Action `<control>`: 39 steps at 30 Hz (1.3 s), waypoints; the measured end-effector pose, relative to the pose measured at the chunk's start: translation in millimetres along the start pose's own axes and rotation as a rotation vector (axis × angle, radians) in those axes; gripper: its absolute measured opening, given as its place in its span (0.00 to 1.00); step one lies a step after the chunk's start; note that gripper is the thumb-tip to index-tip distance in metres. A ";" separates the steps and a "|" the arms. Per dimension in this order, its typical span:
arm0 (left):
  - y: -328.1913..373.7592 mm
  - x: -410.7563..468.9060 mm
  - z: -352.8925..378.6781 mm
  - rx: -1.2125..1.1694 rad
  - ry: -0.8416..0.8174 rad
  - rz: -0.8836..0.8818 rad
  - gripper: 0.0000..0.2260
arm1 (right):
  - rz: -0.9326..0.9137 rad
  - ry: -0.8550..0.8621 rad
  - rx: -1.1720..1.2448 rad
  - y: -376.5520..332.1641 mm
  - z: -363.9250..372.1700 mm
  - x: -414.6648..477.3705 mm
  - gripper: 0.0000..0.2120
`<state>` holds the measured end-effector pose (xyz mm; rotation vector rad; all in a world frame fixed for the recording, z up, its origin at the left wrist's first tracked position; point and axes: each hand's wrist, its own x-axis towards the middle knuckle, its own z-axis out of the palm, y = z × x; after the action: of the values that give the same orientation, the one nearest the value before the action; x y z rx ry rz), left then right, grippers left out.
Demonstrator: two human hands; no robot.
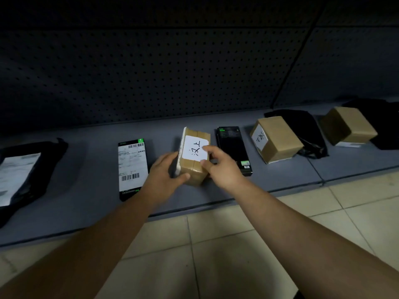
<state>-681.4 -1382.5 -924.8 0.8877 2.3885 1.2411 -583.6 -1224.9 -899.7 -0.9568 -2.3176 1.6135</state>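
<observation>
Since the small brown cardboard box taped down the middle sits mid-row on the low grey metal shelf, near its front edge, I'd say it's being squared up so its white handwritten label faces up and can be read. The left hand cups the box's left side, thumb curled round the near corner and the other fingers tucked along the far side, mostly hidden. The right hand pinches the right edge, forefinger on the label's corner and thumb lower on the tape. So both have a real hold, one each side, which makes sense for turning or nudging it without tipping.

Everything else lies spaced out in a line, labels up, like a sorting layout:
- flat black carton with a white barcode shipping label, just left
- slim black carton with green print, just right
- tan cardboard cube with its own handwritten sticker, resting against a black plastic bag
- another tan cube, further along
- black mailer bag with a paper label, far left

Can't tell if the box is lifted or resting.
</observation>
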 end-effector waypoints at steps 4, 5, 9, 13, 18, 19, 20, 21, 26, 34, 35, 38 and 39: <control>7.7 -0.9 -6.0 0.123 -0.080 0.101 0.30 | 0.331 -0.055 0.263 -0.4 -7.0 -1.4 0.07; 9.3 -1.0 -4.4 0.183 -0.141 0.129 0.30 | 0.359 -0.048 0.202 0.4 -9.0 -2.4 0.07; 19.9 3.0 -2.5 0.231 -0.154 0.204 0.27 | 0.160 0.020 -0.016 2.5 -12.8 -4.8 0.13; 26.0 23.8 -14.4 0.371 -0.186 0.165 0.27 | 0.011 -0.059 -0.164 5.2 -16.0 -11.5 0.30; 25.6 35.1 -20.9 0.454 -0.206 0.105 0.26 | -0.087 -0.089 -0.299 2.5 -25.6 -13.8 0.24; 28.3 34.6 -22.7 0.490 -0.141 0.125 0.27 | -0.106 -0.055 -0.316 1.0 -30.8 -12.8 0.22; 30.4 34.1 -24.5 0.538 -0.092 0.141 0.26 | -0.104 -0.024 -0.334 -1.4 -35.4 -13.0 0.22; 31.3 33.5 -26.2 0.572 -0.064 0.141 0.26 | -0.076 -0.010 -0.353 -3.3 -37.5 -13.7 0.23; 21.5 34.2 -29.3 0.380 -0.052 0.065 0.19 | -0.063 -0.096 -0.548 -7.8 -20.0 -25.0 0.42; 17.3 28.9 -38.1 0.336 -0.009 -0.017 0.22 | -0.075 0.296 -0.491 -7.8 -25.3 -15.1 0.13; 20.3 29.9 -38.5 0.291 -0.042 -0.039 0.30 | -0.020 0.277 -0.466 -10.5 -24.0 -15.4 0.10; 30.5 30.3 -38.7 0.170 -0.170 -0.139 0.34 | 0.137 0.077 -0.303 -13.3 -15.6 -14.7 0.10; 31.6 29.1 -37.1 0.147 -0.192 -0.153 0.26 | 0.167 0.024 -0.211 -12.3 -13.3 -14.5 0.11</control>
<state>-710.8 -1373.1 -877.2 0.8079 2.3652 0.8912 -571.1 -1225.5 -880.2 -1.2378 -2.4882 1.4226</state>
